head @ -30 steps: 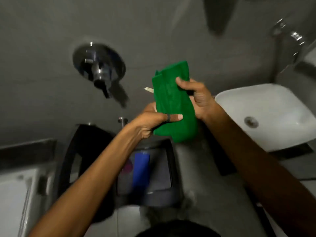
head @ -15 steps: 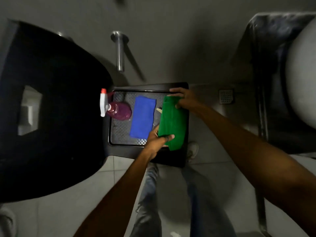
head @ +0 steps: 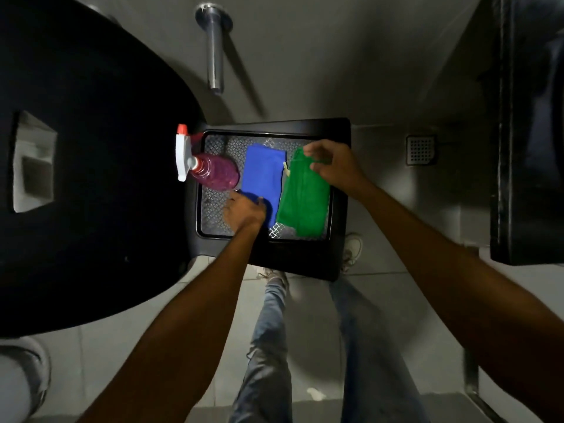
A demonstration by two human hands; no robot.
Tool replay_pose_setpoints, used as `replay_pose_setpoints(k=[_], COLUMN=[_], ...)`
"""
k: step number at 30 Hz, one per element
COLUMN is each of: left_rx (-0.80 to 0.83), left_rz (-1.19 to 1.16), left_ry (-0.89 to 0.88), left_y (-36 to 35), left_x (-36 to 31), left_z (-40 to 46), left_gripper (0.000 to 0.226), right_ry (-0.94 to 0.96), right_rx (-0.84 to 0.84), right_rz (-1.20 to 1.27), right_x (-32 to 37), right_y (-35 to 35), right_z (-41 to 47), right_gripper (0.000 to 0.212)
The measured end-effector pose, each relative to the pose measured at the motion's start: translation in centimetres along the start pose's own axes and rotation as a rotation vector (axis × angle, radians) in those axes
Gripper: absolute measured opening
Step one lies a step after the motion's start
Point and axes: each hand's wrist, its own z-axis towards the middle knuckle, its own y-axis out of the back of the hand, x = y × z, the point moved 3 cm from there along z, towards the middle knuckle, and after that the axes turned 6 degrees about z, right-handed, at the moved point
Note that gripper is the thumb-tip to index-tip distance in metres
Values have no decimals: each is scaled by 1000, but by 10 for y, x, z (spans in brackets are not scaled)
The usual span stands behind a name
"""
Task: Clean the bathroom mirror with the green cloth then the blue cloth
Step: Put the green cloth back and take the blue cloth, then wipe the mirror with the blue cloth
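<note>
The green cloth point(head: 303, 196) lies folded on the right side of a black tray point(head: 338, 190). My right hand point(head: 334, 166) is at the cloth's far end, with finger and thumb pinching that edge. Just left of it on the same tray lies the blue cloth point(head: 264, 172), also folded. My left hand point(head: 244, 210) covers the blue cloth's near corner, its fingers curled onto the fabric. The mirror is out of sight.
A pink spray bottle point(head: 213, 172) with a white trigger lies at the tray's left end. A large black object point(head: 91, 166) fills the left. A metal pipe point(head: 215, 53) juts from the wall. A floor drain point(head: 420, 149) and a dark cabinet point(head: 525, 132) are on the right.
The view swung down from the wall and sink to the tray. The green cloth went from raised in both hands to lying on the tray. My left hand moved onto the blue cloth.
</note>
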Motion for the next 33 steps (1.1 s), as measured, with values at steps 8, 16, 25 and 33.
replay_pose_setpoints(k=[8,16,25,33], left_rx=[338,476,94,-704], left_rz=[-620,-1038,-111,285], left_ry=[-25,-437,-1234,-1765], left_y=[68,206,336,454], left_x=[-57,-155,-286,-398], left_z=[-35,-181,-371,-538], left_gripper=[17,29,28,58], right_ry=[-264,-264,325,667], right_rx=[-20,-141,-426,-720], right_rz=[475,1035,1492,1487], right_x=[13,130,338,419], right_y=[14,49,175,374], right_z=[-87,-148,-187,-223], right_gripper=[35,47,22,50])
